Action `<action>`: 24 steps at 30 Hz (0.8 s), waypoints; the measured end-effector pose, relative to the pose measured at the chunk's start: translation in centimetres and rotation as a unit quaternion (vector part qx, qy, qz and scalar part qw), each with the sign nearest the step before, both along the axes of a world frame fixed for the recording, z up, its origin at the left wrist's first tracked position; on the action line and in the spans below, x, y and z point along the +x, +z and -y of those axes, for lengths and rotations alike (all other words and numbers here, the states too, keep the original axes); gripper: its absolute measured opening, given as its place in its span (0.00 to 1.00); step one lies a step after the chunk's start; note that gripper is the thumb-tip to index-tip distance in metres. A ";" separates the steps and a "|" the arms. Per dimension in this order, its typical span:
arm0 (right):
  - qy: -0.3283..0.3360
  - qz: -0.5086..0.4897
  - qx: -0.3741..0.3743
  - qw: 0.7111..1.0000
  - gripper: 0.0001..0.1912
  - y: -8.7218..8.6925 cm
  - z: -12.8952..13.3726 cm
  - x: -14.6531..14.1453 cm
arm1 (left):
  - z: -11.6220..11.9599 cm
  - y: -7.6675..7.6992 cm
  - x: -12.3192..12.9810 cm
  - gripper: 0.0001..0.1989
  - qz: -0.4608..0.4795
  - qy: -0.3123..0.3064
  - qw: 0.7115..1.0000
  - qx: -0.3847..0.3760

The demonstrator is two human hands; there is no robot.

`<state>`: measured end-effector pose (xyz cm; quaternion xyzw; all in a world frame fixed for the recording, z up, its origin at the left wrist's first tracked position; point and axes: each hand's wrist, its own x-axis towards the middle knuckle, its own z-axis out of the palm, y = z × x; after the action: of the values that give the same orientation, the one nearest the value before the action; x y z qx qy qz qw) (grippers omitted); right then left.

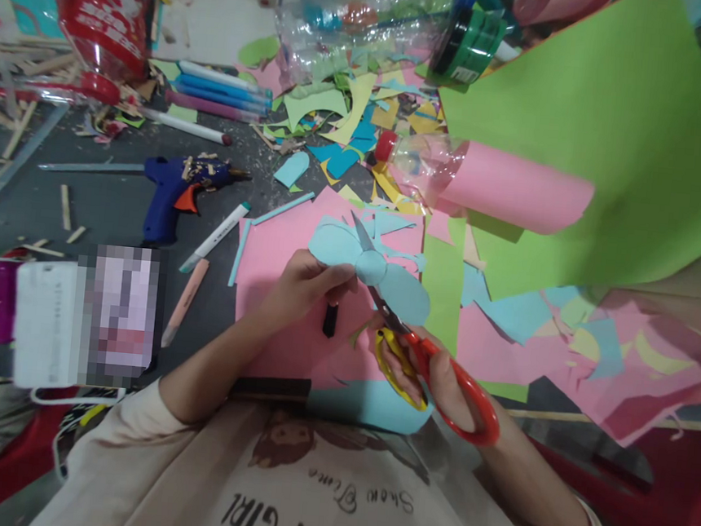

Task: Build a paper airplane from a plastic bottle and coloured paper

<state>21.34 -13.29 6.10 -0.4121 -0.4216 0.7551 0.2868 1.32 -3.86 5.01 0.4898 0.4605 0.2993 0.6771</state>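
Note:
A light blue paper cutout (403, 292), shaped like a bow with two rounded lobes and a small circle in the middle, is pinched at its centre by my left hand (318, 283). My right hand (441, 381) is wrapped round the handles of the scissors (469, 408), one red and one yellow. The scissor blades are parted and cross the cutout near its circle. Below lies a pink sheet (284, 323) with thin blue offcuts on it. A small black object (329, 320) shows just under my left hand.
Left of the pink sheet are markers (221, 235) and a blue glue gun (169, 194). A pink-wrapped bottle (505, 182) and a large green sheet (607, 130) lie at the right. Paper scraps (341, 160) and clear bottles (372, 19) fill the back.

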 end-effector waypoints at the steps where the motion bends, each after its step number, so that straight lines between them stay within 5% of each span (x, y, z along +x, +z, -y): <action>1: 0.000 0.002 -0.005 1.000 0.36 -0.1 0.0 0.1 | 0.0 0.0 0.0 0.15 -0.005 0.001 1.000 -0.003; 16: -0.007 0.018 -0.029 0.999 0.35 1.2 -0.5 0.3 | -0.2 -0.5 -0.2 0.23 -0.007 0.004 1.000 0.005; 24: 0.013 0.025 -0.012 1.000 0.33 1.1 -0.2 0.6 | -0.2 -1.2 -0.2 0.23 -0.025 0.058 0.998 0.015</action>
<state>21.90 -13.11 7.19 -0.4290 -0.4248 0.7531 0.2614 1.11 -3.65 3.78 0.4793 0.5010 0.3324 0.6393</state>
